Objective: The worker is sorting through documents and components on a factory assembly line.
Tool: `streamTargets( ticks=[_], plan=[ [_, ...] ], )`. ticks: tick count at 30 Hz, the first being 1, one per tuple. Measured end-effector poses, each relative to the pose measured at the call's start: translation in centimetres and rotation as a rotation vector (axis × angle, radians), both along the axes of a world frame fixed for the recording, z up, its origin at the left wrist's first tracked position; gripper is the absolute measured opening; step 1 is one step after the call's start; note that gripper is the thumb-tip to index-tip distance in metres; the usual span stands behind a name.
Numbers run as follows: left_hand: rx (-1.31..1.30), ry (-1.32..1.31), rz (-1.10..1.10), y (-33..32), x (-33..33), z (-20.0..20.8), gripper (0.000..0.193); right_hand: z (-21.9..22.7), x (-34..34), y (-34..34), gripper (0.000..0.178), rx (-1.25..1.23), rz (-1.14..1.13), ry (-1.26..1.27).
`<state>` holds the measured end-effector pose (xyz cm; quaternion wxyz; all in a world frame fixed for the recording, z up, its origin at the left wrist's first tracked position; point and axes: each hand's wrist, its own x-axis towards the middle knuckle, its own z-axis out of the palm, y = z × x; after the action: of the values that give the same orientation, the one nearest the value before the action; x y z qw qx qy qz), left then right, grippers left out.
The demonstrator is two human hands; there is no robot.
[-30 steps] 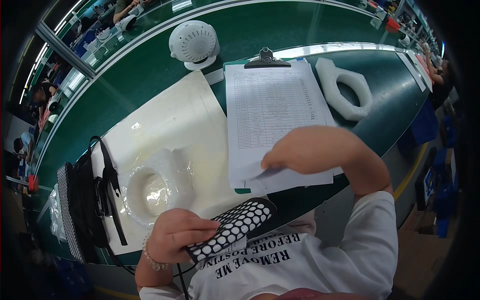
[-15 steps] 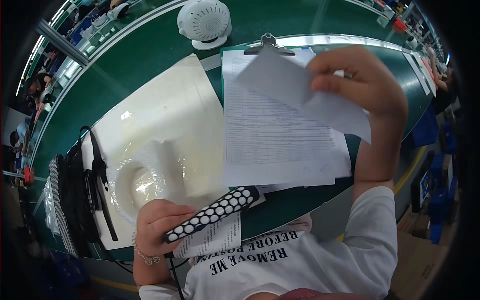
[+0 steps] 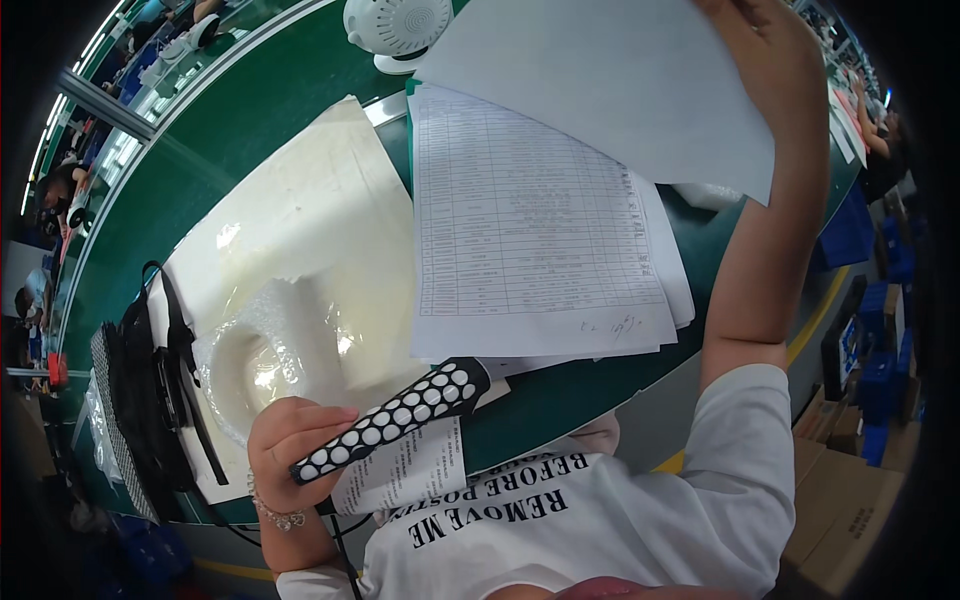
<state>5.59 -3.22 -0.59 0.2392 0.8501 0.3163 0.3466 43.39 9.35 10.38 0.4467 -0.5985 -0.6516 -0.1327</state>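
At my far left, a clear plastic bag [image 3: 97,425] lies beside a black bag with straps [image 3: 150,400] on the green worktop [image 3: 250,95]. Next to these is a large cream sheet [image 3: 330,175], and near its lower end I see a glossy white foam ring [image 3: 222,375]. Just below the ring, the left hand [image 3: 292,445] is closed around one end of a black sleeve with white dots [image 3: 395,415], which slants up to the right. A white slip of small print [image 3: 410,470] sits under the sleeve; I cannot tell whether the hand grips it too. Above, at the top edge, stands a round white device with vents [image 3: 405,25], partly cut off. Right of centre lies a stack of printed pages [image 3: 530,240]. Over its upper part, a plain white page [image 3: 620,90] is held up at a slant by the right hand [image 3: 765,45], its fingers pinched on the page's upper right. Below that page, a white foam piece [image 3: 708,195] peeks out.
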Motion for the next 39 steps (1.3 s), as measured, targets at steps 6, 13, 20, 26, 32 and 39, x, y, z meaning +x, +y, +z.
streamTargets(
  ticks=[6, 13, 20, 26, 32, 39],
  plan=[
    [-0.007, 0.020, 0.036, -0.2, 0.2, 0.1, 0.022, 0.2, 0.1, -0.1, 0.019, -0.061, -0.049, -0.013],
    [-0.027, 0.021, 0.063, -0.4, 0.1, 0.0, 0.022, -0.5, 1.0, 0.8, 0.022, -0.054, 0.089, -0.053],
    [-0.003, 0.029, 0.053, -0.2, 0.2, 0.1, 0.023, -1.1, 2.0, 1.9, 0.024, -0.156, 0.076, 0.045],
    [-0.013, 0.029, 0.044, -0.2, 0.1, 0.0, 0.022, -0.4, -0.4, 1.3, 0.029, -0.264, -0.098, 0.054],
    [-0.006, 0.001, 0.040, -0.1, 0.2, -0.1, 0.023, -1.3, 2.3, 2.5, 0.018, -0.254, -0.014, -0.142],
    [0.016, 0.011, 0.069, -0.2, 0.5, -0.1, 0.020, -1.0, 0.9, 2.0, 0.037, -0.491, -0.065, -0.287]
  ],
)
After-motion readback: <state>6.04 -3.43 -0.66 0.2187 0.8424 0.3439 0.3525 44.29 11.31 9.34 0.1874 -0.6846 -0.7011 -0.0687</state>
